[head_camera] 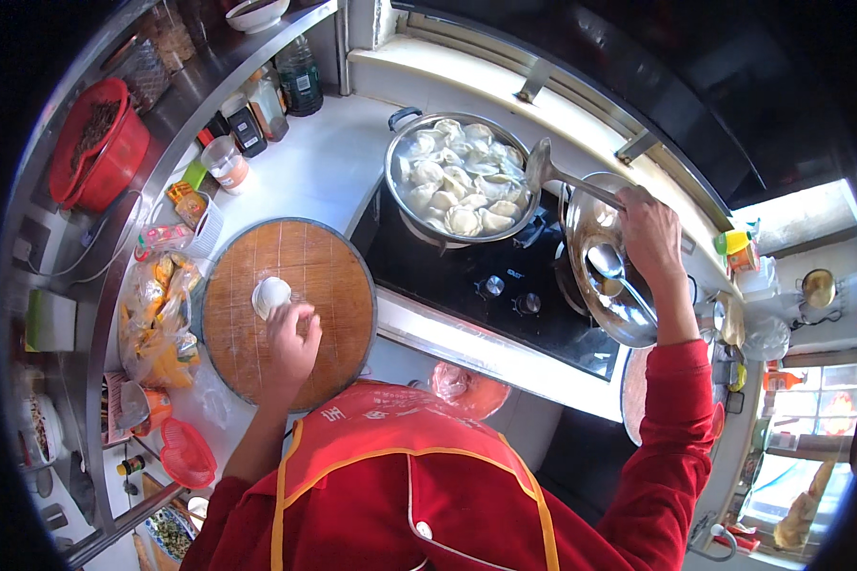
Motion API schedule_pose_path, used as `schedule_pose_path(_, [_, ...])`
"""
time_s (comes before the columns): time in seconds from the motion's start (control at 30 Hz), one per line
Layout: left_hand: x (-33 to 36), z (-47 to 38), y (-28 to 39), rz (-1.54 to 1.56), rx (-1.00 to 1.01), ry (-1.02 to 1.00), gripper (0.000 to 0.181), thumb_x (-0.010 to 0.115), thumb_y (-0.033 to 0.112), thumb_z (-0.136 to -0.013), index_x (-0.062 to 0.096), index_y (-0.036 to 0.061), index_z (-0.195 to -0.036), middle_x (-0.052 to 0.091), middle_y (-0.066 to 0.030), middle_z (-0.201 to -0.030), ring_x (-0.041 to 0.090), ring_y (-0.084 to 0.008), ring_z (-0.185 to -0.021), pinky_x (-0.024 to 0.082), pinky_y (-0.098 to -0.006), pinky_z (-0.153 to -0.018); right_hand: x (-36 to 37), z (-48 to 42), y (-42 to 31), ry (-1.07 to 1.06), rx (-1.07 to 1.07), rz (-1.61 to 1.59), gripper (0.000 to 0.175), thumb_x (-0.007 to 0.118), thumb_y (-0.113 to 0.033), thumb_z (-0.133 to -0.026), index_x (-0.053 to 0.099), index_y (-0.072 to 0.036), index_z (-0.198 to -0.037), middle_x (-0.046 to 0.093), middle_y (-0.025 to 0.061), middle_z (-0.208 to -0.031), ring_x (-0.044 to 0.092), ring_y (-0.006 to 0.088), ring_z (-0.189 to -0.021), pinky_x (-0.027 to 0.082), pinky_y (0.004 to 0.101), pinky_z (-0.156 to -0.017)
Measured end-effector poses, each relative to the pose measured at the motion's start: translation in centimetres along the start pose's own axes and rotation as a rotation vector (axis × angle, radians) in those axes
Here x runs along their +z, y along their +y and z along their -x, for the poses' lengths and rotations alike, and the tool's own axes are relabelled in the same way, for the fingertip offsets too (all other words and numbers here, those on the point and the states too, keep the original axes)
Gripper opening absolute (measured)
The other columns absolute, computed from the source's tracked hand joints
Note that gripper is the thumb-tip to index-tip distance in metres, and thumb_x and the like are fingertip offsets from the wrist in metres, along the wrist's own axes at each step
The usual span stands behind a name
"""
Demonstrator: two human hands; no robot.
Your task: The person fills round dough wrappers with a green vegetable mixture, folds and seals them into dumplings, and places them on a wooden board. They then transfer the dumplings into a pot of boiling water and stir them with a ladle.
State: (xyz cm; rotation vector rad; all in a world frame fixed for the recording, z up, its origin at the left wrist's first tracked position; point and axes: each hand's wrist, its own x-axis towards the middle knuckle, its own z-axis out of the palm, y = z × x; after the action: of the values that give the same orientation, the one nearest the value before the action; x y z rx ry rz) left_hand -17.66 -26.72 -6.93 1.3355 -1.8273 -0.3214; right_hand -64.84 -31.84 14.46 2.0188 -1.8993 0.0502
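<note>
My right hand (pixel 648 227) grips the handle of a metal ladle (pixel 541 165), whose bowl is at the right rim of a steel pot (pixel 388 163). Many dumplings (pixel 458 178) crowd the liquid in this pot, which stands on a black glass-topped gas stove (pixel 428 265). My left hand (pixel 294 335) is over a round wooden board (pixel 257 250), its fingers curled beside a pale round piece of dough or a dumpling (pixel 271 296). Whether the fingers touch or hold it cannot be told.
A wok (pixel 587 214) with a metal spoon (pixel 605 261) stands right of the pot. Bottles (pixel 298 75), a plastic cup (pixel 225 164) and bagged yellow packets (pixel 158 314) line the counter's left side. A red basin (pixel 107 150) sits on the shelf. A window sill (pixel 457 68) runs behind the stove.
</note>
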Motion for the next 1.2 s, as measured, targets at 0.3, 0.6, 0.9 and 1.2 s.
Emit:
schedule_pose_path(0.3, [-2.6,3.5,-1.3,-0.001,-0.164,-0.029,0.012,0.063,0.005,-0.078,0.058,0.0032,-0.089,0.059,-0.0104,-0.086,0.054,-0.0276,-0.085,0.043,-0.0383,-0.079,2.1,-2.3,-0.1,-0.114,-0.079,0.071,0.020,0.055,-0.009,-0.081,0.064,-0.006,-0.098,0.065,0.0162,-0.089,0.063,0.0336,-0.084,0.049,0.0433,-0.074])
schedule_pose_path(0.6, [-3.2,4.0,-2.9,0.018,-0.174,-0.058,0.013,0.061,0.003,-0.077,0.057,0.0034,-0.089,0.058,-0.0103,-0.085,0.054,-0.0288,-0.086,0.043,-0.0384,-0.080,3.0,1.9,-1.4,-0.259,0.179,-0.330,0.021,0.061,-0.018,-0.075,0.067,-0.007,-0.091,0.067,0.0161,-0.083,0.065,0.0347,-0.083,0.050,0.0433,-0.076])
schedule_pose_path(0.9, [-3.6,4.6,-4.1,0.069,-0.179,-0.004,0.013,0.061,0.002,-0.077,0.057,0.0030,-0.090,0.059,-0.0118,-0.087,0.055,-0.0298,-0.086,0.044,-0.0391,-0.081,7.9,4.8,-4.3,-0.235,0.312,-0.636,0.022,0.068,-0.017,-0.072,0.069,-0.006,-0.091,0.063,0.0106,-0.069,0.061,0.0236,-0.064,0.048,0.0366,-0.063])
schedule_pose_path(1.2, [-5.3,5.9,-4.5,0.015,-0.216,0.015,0.012,0.061,0.004,-0.079,0.057,0.0032,-0.090,0.060,-0.0115,-0.089,0.055,-0.0297,-0.088,0.044,-0.0384,-0.082,11.4,2.2,-9.8,-0.186,0.352,-0.809,0.019,0.069,-0.010,-0.077,0.067,-0.001,-0.094,0.060,0.0022,-0.064,0.052,0.0091,-0.055,0.040,0.0252,-0.051])
